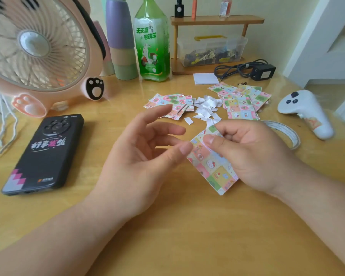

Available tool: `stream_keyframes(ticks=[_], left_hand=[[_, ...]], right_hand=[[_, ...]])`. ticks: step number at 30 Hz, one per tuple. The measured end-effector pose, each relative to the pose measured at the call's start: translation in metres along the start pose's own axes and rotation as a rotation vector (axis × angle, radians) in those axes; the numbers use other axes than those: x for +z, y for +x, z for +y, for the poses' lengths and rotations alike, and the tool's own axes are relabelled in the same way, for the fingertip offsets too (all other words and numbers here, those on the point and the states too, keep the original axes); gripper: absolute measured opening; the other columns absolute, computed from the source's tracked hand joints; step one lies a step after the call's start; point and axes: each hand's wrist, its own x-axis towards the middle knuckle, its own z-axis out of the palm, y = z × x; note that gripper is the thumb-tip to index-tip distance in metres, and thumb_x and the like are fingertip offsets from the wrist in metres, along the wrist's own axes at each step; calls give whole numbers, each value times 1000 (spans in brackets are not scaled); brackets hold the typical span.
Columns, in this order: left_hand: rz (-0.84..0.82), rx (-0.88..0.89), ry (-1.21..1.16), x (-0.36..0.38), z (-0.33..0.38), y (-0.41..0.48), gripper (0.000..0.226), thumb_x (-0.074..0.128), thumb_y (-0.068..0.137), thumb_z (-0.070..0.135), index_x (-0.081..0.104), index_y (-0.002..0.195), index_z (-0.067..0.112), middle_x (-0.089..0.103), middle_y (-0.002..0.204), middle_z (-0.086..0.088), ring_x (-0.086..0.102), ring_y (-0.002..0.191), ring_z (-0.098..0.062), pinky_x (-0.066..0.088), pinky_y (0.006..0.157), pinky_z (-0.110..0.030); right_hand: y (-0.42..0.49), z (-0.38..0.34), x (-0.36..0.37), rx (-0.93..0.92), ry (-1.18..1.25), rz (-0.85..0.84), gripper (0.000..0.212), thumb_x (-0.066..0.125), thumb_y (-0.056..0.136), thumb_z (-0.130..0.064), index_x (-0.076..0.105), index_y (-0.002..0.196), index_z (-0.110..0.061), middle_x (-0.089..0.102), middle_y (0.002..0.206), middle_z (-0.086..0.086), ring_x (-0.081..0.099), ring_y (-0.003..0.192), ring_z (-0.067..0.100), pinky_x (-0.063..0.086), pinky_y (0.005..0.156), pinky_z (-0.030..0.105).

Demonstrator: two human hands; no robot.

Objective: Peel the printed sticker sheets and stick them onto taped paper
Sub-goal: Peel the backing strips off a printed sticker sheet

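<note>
Pastel-checked and printed with small cartoon figures, the rectangular paper sticker sheet (213,164) is held tilted just above the light wooden tabletop (177,226), in the centre of the view. The right hand (249,154) pinches the sheet: the thumb presses on its printed face near the upper edge, and the other fingers curl over that edge. The left hand (145,150) is spread, with fingers straight and apart and the thumb tip at the sheet's left corner; motion blur prevents confirming contact. Behind the hands lies a loose pile of small white paper scraps (206,107). A fanned stack of matching printed sheets (172,104) lies to the left of the pile, and a second, larger stack (244,100) lies to its right. A roll of clear adhesive tape (285,132) lies flat just beyond the right hand, beside a white handheld controller (305,112). A white square notepad (205,78) lies behind the stacks, near a black power adapter with coiled cable (262,71). A black phone in a printed case (42,152) lies camera side up at the left, in front of a pink desk fan with paw-shaped feet (38,52). A green plastic drink bottle (152,42) stands at the rear.
</note>
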Motion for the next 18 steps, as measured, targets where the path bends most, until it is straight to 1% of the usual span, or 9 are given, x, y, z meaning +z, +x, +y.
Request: stream_keyframes(ticks=[1, 3, 4, 6, 10, 12, 13, 14, 18], left_hand=[[39, 6, -7, 0, 1, 0, 59, 78, 79, 7, 56, 133, 16, 73, 102, -12, 70, 91, -24, 59, 84, -30], [137, -16, 3, -2, 0, 3, 44, 74, 86, 2, 61, 126, 14, 77, 98, -11, 75, 91, -25, 61, 86, -33], [175, -48, 3, -4, -1, 4, 36, 69, 90, -3, 62, 122, 14, 78, 95, -11, 76, 89, -27, 62, 84, -35], [202, -136, -18, -4, -2, 7, 29, 61, 95, -6, 63, 118, 11, 79, 92, -11, 77, 82, -27, 63, 77, -36], [170, -268, -99, -5, 0, 8, 23, 65, 92, -2, 63, 114, 5, 78, 87, -16, 74, 68, -26, 61, 63, -33], [152, -327, -157, -6, 1, 9, 24, 71, 83, 2, 64, 106, 0, 75, 80, -18, 71, 62, -25, 60, 58, -32], [129, -360, -180, -7, 2, 9, 25, 72, 78, 5, 66, 101, 0, 73, 77, -17, 69, 60, -24, 59, 56, -31], [95, -394, -198, -7, 3, 10, 25, 73, 73, 8, 67, 96, 1, 72, 75, -16, 68, 59, -23, 59, 55, -30], [-31, -489, -235, -7, 5, 9, 18, 71, 72, 16, 72, 86, 5, 71, 76, -16, 65, 60, -19, 58, 56, -28]], right_hand=[[1, 0, -2, -5, -15, -15, 34, 65, 97, -25, 62, 77, 2, 47, 59, 19, 39, 56, 19, 31, 52, 38], [1, 0, -6, -17, 10, -36, 29, 64, 99, -16, 63, 78, 5, 50, 59, 6, 41, 56, 15, 33, 52, 29], [1, 0, -7, -15, 27, -38, 26, 63, 98, -13, 64, 78, 4, 52, 60, 2, 42, 56, 13, 34, 53, 25], [0, 1, -7, -10, 45, -41, 27, 63, 97, -13, 63, 79, 7, 51, 62, 5, 41, 57, 17, 33, 54, 28], [-1, 0, -4, -43, 30, -36, 33, 63, 98, -16, 57, 75, 8, 44, 58, 2, 36, 54, 14, 30, 51, 27], [-3, -1, -2, -91, 27, -23, 35, 65, 99, -20, 59, 74, 5, 48, 56, 9, 38, 52, 22, 33, 50, 31], [-5, -3, -1, -122, 31, -18, 34, 64, 97, -23, 62, 76, 3, 51, 58, 17, 41, 54, 30, 35, 50, 37], [-6, -4, 0, -152, 36, -12, 32, 62, 95, -24, 64, 78, 2, 55, 63, 21, 45, 56, 32, 37, 52, 39], [-10, -9, 3, -236, 18, 7, 20, 60, 95, -21, 71, 82, -12, 61, 66, 17, 52, 60, 32, 43, 53, 36]])
